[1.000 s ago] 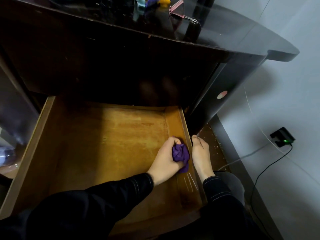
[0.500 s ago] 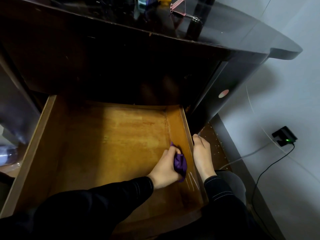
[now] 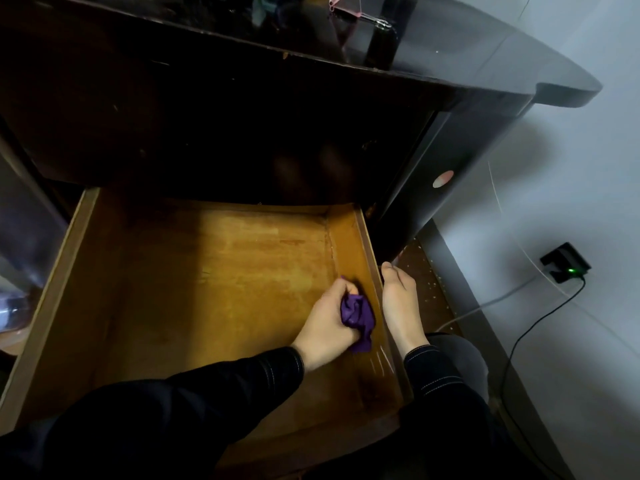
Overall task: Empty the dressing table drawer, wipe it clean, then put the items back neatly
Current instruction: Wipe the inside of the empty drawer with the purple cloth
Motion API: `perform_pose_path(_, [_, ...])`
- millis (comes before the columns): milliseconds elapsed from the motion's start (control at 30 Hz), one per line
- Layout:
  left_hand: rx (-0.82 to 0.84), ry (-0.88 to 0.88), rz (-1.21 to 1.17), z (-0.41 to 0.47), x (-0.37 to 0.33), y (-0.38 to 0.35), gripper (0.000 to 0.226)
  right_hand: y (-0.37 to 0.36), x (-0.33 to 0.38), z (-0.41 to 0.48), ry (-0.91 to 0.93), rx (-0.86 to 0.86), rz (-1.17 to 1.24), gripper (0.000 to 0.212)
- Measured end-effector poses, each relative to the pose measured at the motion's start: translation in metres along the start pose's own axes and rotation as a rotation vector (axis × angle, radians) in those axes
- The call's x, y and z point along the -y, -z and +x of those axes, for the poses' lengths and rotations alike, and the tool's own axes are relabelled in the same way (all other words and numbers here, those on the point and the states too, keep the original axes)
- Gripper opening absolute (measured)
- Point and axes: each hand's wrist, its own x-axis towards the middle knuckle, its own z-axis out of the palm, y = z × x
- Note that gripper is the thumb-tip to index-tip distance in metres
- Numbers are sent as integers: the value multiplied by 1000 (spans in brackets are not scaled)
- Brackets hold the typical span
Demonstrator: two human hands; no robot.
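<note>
The wooden drawer (image 3: 207, 271) is pulled out of the dark dressing table (image 3: 485, 64) and holds no items. My left hand (image 3: 325, 327) is inside it, closed around a bunched purple cloth (image 3: 356, 311) that presses into the corner where the drawer floor meets the right wall. My right hand (image 3: 400, 303) lies flat along the outside of that right wall, fingers stretched forward and holding nothing. Black sleeves cover both forearms.
Small items, among them a pink clip (image 3: 346, 8), lie on the glossy tabletop. A black plug with a green light (image 3: 564, 263) and its cables run along the grey wall on the right. A grey rounded object (image 3: 460, 351) sits below my right wrist.
My left hand has rubbed the purple cloth a short way along the drawer's right wall and regripped it. My right hand has stayed against the outside of the wall.
</note>
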Motion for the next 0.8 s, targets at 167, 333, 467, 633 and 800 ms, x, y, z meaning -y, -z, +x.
perform_pose_path(167, [141, 113, 64, -9, 6, -2, 49, 1, 1, 0, -4, -2, -37, 35])
perform_pose_path(333, [34, -15, -88, -4, -12, -3, 46, 0, 0, 1, -10, -6, -16, 36])
perform_pose_path(467, [12, 1, 83, -9, 6, -2, 40, 1, 2, 1, -21, -1, -23, 37])
perform_pose_path(633, [165, 70, 98, -16, 7, -3, 47, 1, 1, 0, -20, -6, -22, 37])
perform_pose_path(800, [14, 8, -127, -5, -13, -4, 47, 0, 0, 0, -24, -23, 11, 34])
